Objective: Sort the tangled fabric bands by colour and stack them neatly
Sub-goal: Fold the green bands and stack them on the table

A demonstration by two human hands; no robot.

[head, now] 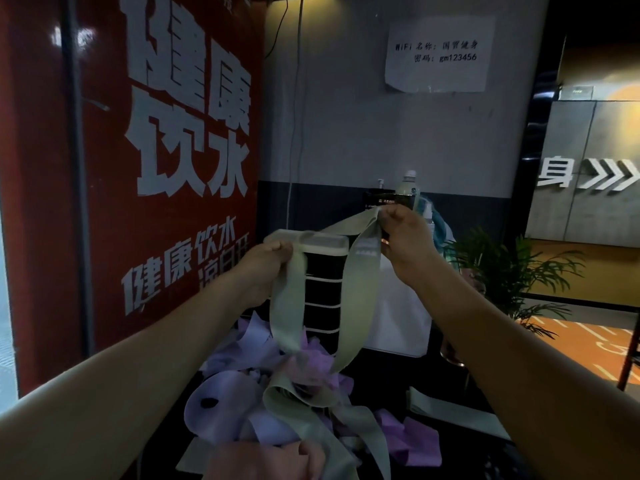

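I hold a pale green fabric band [360,299] up at chest height over the pile. My left hand [263,268] grips one end of it, my right hand [405,237] pinches the other end a little higher. The band's loops hang down and reach the tangled heap of bands [277,403] on the dark table, a mix of lilac, purple, pink and green. A flat green band [450,410] lies apart on the table to the right of the heap.
A small drawer unit [322,292] with white frames stands behind the heap. Bottles [408,188] and a dark box stand further back. A red poster wall [156,168] is at the left, a green plant [502,271] at the right.
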